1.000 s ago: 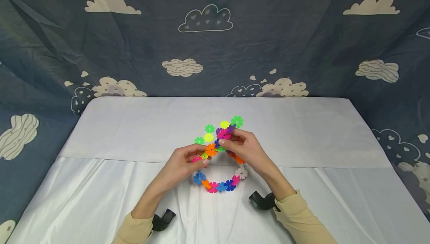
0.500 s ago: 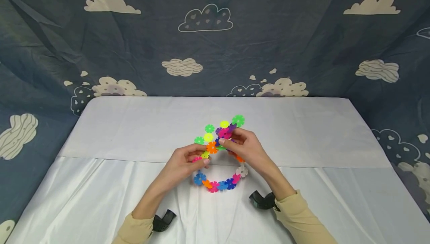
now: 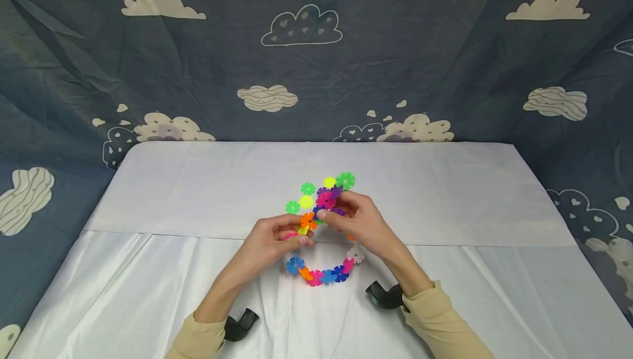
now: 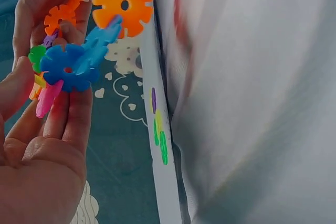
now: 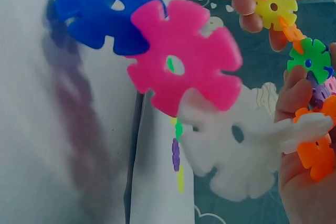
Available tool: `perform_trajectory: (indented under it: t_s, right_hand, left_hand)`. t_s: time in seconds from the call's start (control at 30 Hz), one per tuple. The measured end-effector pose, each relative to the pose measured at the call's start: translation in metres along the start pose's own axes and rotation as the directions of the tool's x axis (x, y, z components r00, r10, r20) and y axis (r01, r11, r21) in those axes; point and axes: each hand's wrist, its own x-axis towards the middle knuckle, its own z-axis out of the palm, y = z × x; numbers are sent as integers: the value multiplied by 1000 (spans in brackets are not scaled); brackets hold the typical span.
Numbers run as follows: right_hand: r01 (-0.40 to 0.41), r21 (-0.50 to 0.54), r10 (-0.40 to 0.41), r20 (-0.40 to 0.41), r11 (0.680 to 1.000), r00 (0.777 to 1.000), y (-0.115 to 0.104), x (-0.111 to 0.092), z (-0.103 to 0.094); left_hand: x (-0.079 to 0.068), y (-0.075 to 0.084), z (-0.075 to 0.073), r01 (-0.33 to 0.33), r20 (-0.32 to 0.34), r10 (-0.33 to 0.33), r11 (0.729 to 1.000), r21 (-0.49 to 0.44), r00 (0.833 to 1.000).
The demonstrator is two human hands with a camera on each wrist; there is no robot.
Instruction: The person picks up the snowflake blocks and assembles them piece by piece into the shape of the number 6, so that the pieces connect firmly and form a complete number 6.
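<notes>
A ring of interlocking flower-shaped plastic discs in many colours is held up above the white table. My left hand pinches its left side near the pink and yellow discs. On its upper right side, my right hand grips the discs by a dark blue one. A short branch of pink, purple and green discs sticks up beyond the right fingertips. In the left wrist view, a blue disc lies over the left fingers. A white disc hangs near the right hand in the right wrist view. The fingers hide some joints.
Several loose discs lie on the table beyond the hands, among them a green disc and a yellow disc. A seam crosses the white tablecloth. Behind the table hangs a dark cloth with cloud prints.
The right hand has shifted slightly left, and the green-tipped branch, after rising a little to the right, has come back left and down. The ring's lower part dips slightly. Both grips stay the same.
</notes>
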Motion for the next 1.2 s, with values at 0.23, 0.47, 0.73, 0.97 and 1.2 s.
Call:
perform_trajectory:
  t_s: [0.23,0.47,0.73,0.97,1.2]
  right_hand:
    - [-18,-25,19,8,1000,1000,4,1,2]
    - [-8,-61,8,9,998,1000,2,1,6]
    - [16,-31,-15,21,999,1000,-8,-2,13]
    - [10,-45,-7,60,999,998,-13,-4,25]
    - [32,-152,-21,71,988,997,-18,-6,33]
  left_hand:
    - [2,-2,0,-39,24,39,999,-9,999]
    - [4,-4,2,-67,16,68,995,-79,998]
    - [4,3,10,-97,-49,91,984,-149,995]
    - [2,9,18,-123,-94,111,982,-141,989]
    - [3,9,24,-140,-194,120,986,-91,974]
